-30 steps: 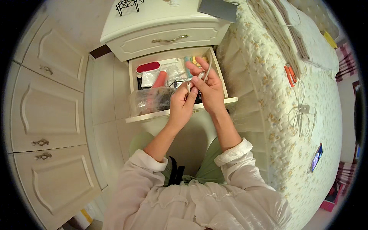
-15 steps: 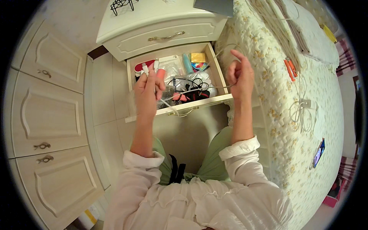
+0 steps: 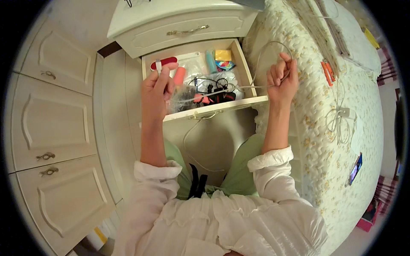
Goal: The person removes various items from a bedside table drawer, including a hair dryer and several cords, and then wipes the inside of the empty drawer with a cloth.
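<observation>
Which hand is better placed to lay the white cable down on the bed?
Right. The right hand already grips the white cable and is raised beside the bed. The left hand holds the cable's other end over the open drawer, farther from the bed.

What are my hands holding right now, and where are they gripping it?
Both hold one white cable: the left hand pinches its end near the plug, and the right hand grips a loop further along.

Yellow square packet point(image 3: 223, 54) sits at the drawer's twelve o'clock end; a multicoloured packet point(image 3: 226, 65) lies just below it; at four o'clock, a lit phone screen point(image 3: 355, 168) glows on the bed.
</observation>
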